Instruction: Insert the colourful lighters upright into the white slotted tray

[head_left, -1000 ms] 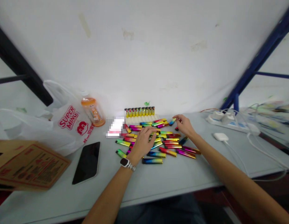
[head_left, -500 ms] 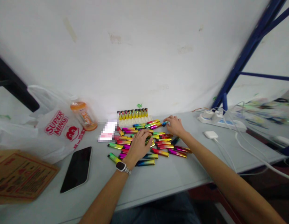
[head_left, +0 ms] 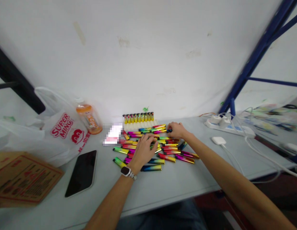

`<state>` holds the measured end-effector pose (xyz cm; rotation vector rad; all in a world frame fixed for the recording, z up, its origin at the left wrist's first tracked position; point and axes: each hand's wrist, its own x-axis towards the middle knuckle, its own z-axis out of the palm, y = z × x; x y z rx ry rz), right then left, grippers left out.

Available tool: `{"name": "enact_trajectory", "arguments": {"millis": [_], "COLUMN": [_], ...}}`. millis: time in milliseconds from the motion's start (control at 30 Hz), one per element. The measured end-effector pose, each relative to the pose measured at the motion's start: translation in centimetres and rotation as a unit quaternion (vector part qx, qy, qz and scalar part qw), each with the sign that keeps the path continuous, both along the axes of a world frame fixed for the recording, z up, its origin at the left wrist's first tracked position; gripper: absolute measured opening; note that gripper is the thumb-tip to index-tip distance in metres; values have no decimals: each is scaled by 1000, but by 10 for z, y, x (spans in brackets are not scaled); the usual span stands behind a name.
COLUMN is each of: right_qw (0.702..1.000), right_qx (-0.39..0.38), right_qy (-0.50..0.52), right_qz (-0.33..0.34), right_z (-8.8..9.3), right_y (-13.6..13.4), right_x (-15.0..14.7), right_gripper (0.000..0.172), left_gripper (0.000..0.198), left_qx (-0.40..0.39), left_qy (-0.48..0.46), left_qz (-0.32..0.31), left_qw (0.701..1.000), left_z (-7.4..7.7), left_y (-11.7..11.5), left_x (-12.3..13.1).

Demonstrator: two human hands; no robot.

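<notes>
Many shiny two-tone lighters [head_left: 167, 157] lie in a loose pile on the grey table. My left hand [head_left: 145, 148], with a watch at its wrist, rests over the middle of the pile. Its fingers are bent and apart from the thumb, with lighters showing in the gap; the fingertips are partly hidden. At the pile's back right, my right hand [head_left: 177, 130] pinches a dark-ended blue lighter [head_left: 169, 130], most of it covered by the fingers. Behind the pile, a row of yellow lighters [head_left: 138, 118] stands upright along the back of a cream holder [head_left: 152, 123].
To the left are a phone-like black tablet [head_left: 81, 174], a cardboard box [head_left: 28, 179], a plastic bag [head_left: 59, 137] and an orange bottle [head_left: 89, 118]. A blurred-out bright item [head_left: 113, 134] lies beside the pile. Rightward are a power strip [head_left: 230, 127] and a white charger [head_left: 218, 140] with cables.
My right hand has turned and its fingers have closed more around the blue lighter. My left hand stays over the pile. The whole view has shifted slightly.
</notes>
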<state>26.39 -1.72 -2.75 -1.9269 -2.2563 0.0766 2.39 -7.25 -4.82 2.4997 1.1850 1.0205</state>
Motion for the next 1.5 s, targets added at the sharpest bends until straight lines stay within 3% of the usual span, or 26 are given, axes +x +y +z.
{"name": "enact_trajectory", "arguments": {"millis": [100,233,433,533,633,733,833,900,967,1133,1267,1433,1500], "right_qw": [1000,992,944,889,787,699,650,634,644,720,766,806,820], "right_qx": [5,4,75,81,14,-53,-42,-54,-72,-50,-15,61,90], "right_qy": [18,98,297,437,612,708,755,769,760,690,638,586,565], "right_qz": [6,80,121,107,83,84,76,59,50,54,70,46,26], "right_z": [-6,-15,-11,2,17,25,23,18,13,10,7,-2,-4], "right_y": [3,7,0,-10,-20,-28,-31,-32,-34,-41,-45,-48,-49], "right_x": [1,5,-4,-31,-71,-107,-129,-137,-142,-151,-153,-150,-150], "right_gripper": [31,23,31,29,23,26,28,33,39,44,45,47,44], "left_gripper": [13,14,13,11,11,11,14,19,20,7,5,4,15], "left_qx": [-9,-18,-16,-4,-6,-31,-53,-55,-54,-80,-51,-27,-32], "left_qy": [0,-14,-53,-81,-120,-168,-237,-274,-285,-298,-303,-294,-304], "left_qz": [10,10,4,1,10,30,63,81,78,27,65,66,66], "left_qw": [1000,1000,998,997,993,985,968,957,954,951,950,953,950], "left_z": [-1,-2,-3,0,5,10,13,13,13,15,20,22,20], "left_y": [1,3,6,5,3,1,2,3,5,6,2,-1,-1], "left_x": [-1,-2,-3,-3,-4,-7,-12,-15,-17,-18,-19,-17,-16]}}
